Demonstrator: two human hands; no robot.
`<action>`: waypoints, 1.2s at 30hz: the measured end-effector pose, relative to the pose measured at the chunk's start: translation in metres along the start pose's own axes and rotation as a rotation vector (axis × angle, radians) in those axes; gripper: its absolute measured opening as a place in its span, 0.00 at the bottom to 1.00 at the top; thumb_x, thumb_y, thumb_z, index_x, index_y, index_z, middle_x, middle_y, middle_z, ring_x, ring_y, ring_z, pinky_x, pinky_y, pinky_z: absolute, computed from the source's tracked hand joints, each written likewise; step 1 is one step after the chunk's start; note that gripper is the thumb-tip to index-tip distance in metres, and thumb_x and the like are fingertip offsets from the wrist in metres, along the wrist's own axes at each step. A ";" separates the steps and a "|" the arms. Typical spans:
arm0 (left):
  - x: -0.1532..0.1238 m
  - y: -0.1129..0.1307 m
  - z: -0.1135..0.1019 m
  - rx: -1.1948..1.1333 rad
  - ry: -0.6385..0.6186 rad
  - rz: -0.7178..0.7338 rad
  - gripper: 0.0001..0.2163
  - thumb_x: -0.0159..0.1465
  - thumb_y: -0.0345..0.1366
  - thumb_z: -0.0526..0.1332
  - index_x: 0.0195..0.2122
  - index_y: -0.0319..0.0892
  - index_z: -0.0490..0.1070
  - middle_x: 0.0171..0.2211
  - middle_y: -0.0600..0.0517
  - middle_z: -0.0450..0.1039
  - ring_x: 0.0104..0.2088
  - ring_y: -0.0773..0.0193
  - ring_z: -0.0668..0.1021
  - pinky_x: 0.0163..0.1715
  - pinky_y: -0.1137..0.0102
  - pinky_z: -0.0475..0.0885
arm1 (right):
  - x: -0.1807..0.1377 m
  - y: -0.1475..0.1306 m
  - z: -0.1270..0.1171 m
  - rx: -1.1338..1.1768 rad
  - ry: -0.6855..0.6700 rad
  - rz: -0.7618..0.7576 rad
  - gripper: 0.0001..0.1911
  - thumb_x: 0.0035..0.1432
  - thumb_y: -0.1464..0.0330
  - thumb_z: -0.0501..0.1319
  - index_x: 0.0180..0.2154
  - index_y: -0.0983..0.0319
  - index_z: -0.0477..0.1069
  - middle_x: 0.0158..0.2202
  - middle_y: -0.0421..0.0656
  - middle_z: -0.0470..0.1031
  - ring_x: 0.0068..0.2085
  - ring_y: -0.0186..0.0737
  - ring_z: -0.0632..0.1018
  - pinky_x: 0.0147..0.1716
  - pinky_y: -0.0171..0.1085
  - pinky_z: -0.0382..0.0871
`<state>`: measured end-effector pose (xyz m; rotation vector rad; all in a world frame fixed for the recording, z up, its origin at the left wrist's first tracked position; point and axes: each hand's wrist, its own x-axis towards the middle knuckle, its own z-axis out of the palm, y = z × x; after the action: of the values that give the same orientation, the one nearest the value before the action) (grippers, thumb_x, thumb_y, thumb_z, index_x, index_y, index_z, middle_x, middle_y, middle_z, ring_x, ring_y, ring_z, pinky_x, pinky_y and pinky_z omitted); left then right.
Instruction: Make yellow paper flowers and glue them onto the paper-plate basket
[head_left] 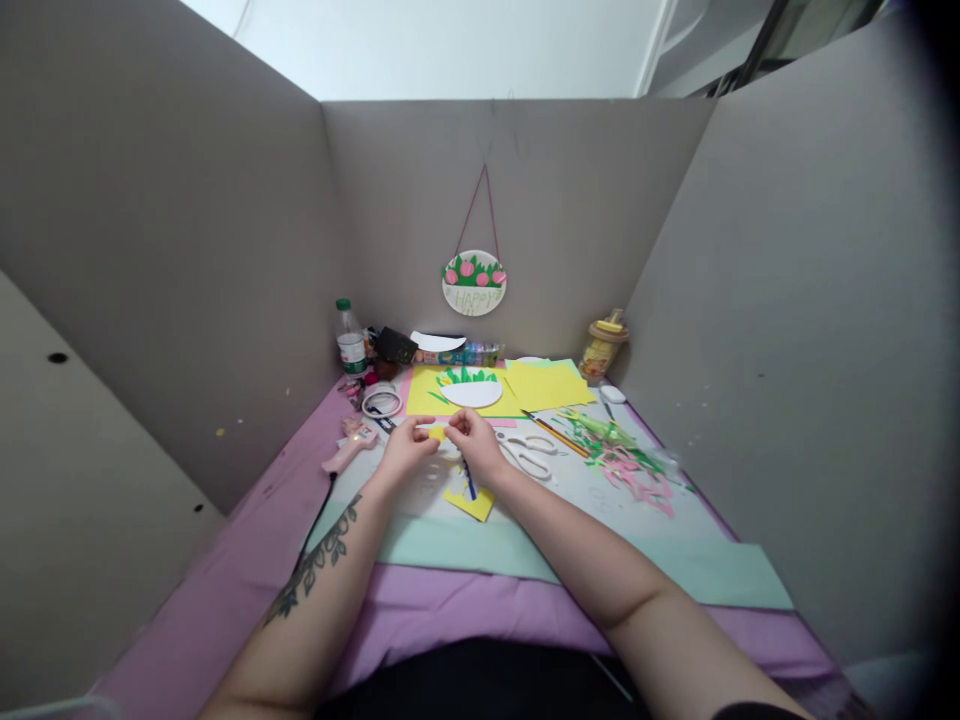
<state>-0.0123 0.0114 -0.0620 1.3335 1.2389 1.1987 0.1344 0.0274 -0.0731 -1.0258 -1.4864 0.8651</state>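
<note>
My left hand (406, 447) and my right hand (475, 440) meet above the middle of the table, fingers pinched together on a small yellow paper piece (438, 432) held between them. Just below the hands lies a yellow paper scrap (474, 502) with a blue pen (469, 485) on it. White scissors (527, 455) lie right of my right hand. Farther back, a white paper plate with green strips (470, 389) rests on yellow sheets (540, 384).
Grey cardboard walls enclose the purple-covered table (247, 560). A finished plate craft (474, 282) hangs on the back wall. A pink glue gun (350, 447), tape roll (382, 403) and bottle (349, 340) stand at left; a pencil (556, 434), green and pink scraps (626, 460) and a yellow cup (603, 348) at right.
</note>
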 end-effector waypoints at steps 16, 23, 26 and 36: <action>-0.001 -0.001 0.003 0.022 -0.005 0.049 0.22 0.47 0.29 0.61 0.46 0.38 0.66 0.22 0.56 0.69 0.20 0.71 0.70 0.21 0.77 0.61 | 0.001 0.001 0.004 0.100 -0.007 0.048 0.09 0.46 0.66 0.60 0.30 0.61 0.63 0.25 0.36 0.65 0.28 0.34 0.68 0.29 0.34 0.62; 0.002 -0.004 0.003 0.003 0.055 0.068 0.23 0.46 0.27 0.62 0.46 0.39 0.64 0.28 0.54 0.69 0.24 0.71 0.72 0.24 0.77 0.65 | 0.004 0.000 0.000 0.154 0.006 0.121 0.09 0.51 0.62 0.56 0.29 0.61 0.65 0.24 0.37 0.66 0.26 0.34 0.67 0.25 0.32 0.61; 0.004 -0.006 0.004 -0.030 0.069 0.097 0.24 0.45 0.27 0.63 0.46 0.40 0.63 0.35 0.52 0.68 0.26 0.72 0.73 0.27 0.76 0.67 | 0.002 -0.002 -0.001 0.158 -0.071 0.103 0.10 0.50 0.61 0.58 0.29 0.62 0.66 0.23 0.37 0.65 0.26 0.33 0.66 0.24 0.32 0.59; 0.003 -0.003 0.005 -0.083 -0.025 0.092 0.23 0.45 0.27 0.64 0.43 0.39 0.62 0.30 0.54 0.68 0.29 0.71 0.73 0.30 0.74 0.68 | 0.003 -0.001 -0.003 0.166 -0.063 0.141 0.12 0.48 0.61 0.59 0.22 0.61 0.62 0.19 0.35 0.60 0.23 0.31 0.61 0.22 0.31 0.55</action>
<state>-0.0071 0.0148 -0.0652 1.3524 1.1091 1.2801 0.1375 0.0295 -0.0702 -0.9963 -1.3807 1.1114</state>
